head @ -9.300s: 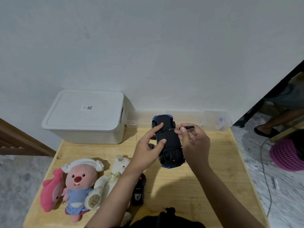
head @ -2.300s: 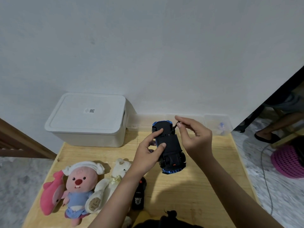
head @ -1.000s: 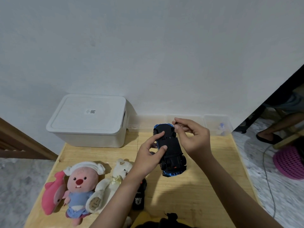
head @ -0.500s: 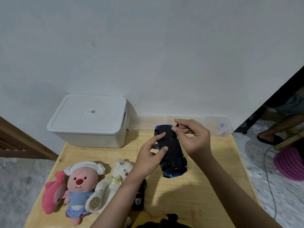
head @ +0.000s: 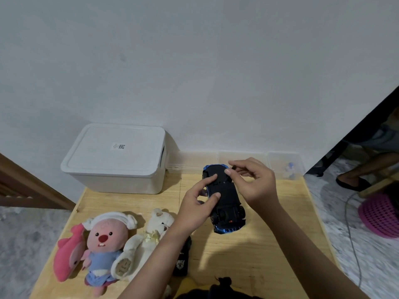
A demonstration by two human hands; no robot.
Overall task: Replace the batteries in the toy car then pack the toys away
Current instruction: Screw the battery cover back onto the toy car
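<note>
A wooden table (head: pixel 237 255) fills the lower frame. On it: a white lidded box (head: pixel 116 158) upper left, plush toys (head: pixel 103 242) lower left, and what looks like a black remote (head: pixel 181 262).

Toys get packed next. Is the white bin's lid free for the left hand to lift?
Probably yes: nothing lies on the white bin, but the left hand holds the toy car.

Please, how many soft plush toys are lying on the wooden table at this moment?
3, all at the table's front left: a pink dolphin-like plush outermost, a pink-faced plush in a blue dress beside it, and a white bear partly behind the left arm. More may be hidden.
</note>
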